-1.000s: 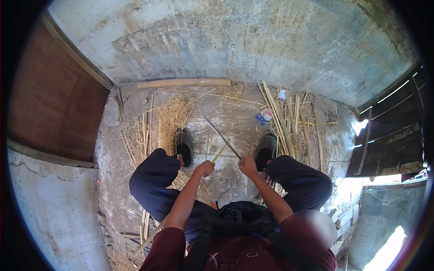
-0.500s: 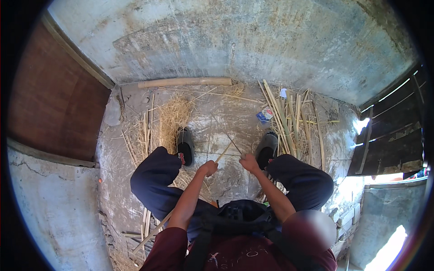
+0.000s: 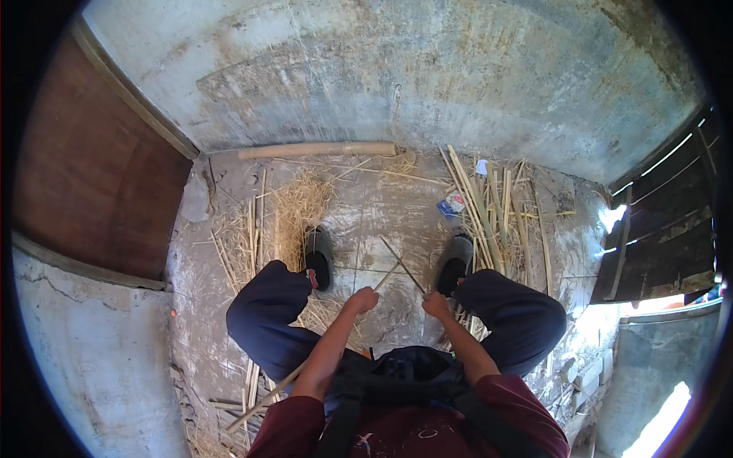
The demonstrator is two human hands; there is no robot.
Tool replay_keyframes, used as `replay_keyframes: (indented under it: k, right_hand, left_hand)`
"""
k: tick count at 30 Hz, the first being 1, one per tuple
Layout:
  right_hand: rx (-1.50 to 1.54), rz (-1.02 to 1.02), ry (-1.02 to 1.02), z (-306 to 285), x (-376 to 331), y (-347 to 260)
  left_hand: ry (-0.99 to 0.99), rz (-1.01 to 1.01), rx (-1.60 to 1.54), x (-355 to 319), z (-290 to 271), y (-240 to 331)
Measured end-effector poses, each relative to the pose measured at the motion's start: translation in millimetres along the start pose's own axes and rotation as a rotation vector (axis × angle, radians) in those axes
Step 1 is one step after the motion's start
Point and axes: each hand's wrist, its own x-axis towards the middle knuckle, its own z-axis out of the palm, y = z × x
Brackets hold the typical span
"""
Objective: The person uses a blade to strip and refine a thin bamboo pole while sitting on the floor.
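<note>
Left hand (image 3: 365, 300): grip closed round one pale bamboo strip (image 3: 388, 275), free end out past the fist, long tail running back under the left forearm toward lower left. Right hand (image 3: 435, 304): grip closed on one thin dark blade (image 3: 412, 278), handle hidden in the fist. Blade angles forward and in, near the strip's free end; contact can't be told. Strip is held between the knees, above the floor (image 3: 374, 210).

Progress, judged: mid-way through working this strip. A big heap of shavings (image 3: 301, 202) by the left shoe (image 3: 319, 256) suggests plenty already trimmed. How much of the held strip is left can't be told, nor which loose strips are finished.

Counts: two hands, one held strip, one blade, two shoes counting the right shoe (image 3: 456, 256). One thick bamboo pole (image 3: 317, 151), looks unsplit, lying along the wall foot. One blue-and-white packet (image 3: 450, 204), one white scrap (image 3: 481, 166). Right-hand pile of strips (image 3: 495, 210): several, overlapping, no exact count. Left-hand strips (image 3: 253, 229): a few, partly mixed with shavings, also not countable.
</note>
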Motion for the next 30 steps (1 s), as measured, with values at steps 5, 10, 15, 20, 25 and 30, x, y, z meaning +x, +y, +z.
replay_keyframes:
  k: [5,10,15,20,25,30]
  right_hand:
    - [0.203,0.221,-0.329,-17.5,12.1,-18.2]
    - [0.603,0.202,-0.536,-9.0,17.2,-9.3]
    - [0.103,-0.241,-0.119,-2.9,-6.6,-58.1]
    - [0.158,-0.232,-0.172,22.7,7.9,-45.6]
    - [0.138,-0.315,-0.101,9.8,8.5,-75.6]
    - [0.323,-0.404,0.13,-59.1,21.0,-140.6]
  left_hand:
    - [-0.078,0.148,0.094,-16.7,-24.2,-20.3]
    - [-0.19,-0.039,-0.4,-19.4,-34.1,-20.3]
    - [-0.083,-0.06,-0.312,-39.7,-47.0,-58.9]
    - [0.033,-0.053,-0.093,-52.9,-62.5,-36.6]
    - [0.078,-0.149,-0.047,-53.2,-56.3,-53.5]
    - [0.086,-0.161,-0.033,-55.4,-55.2,-45.9]
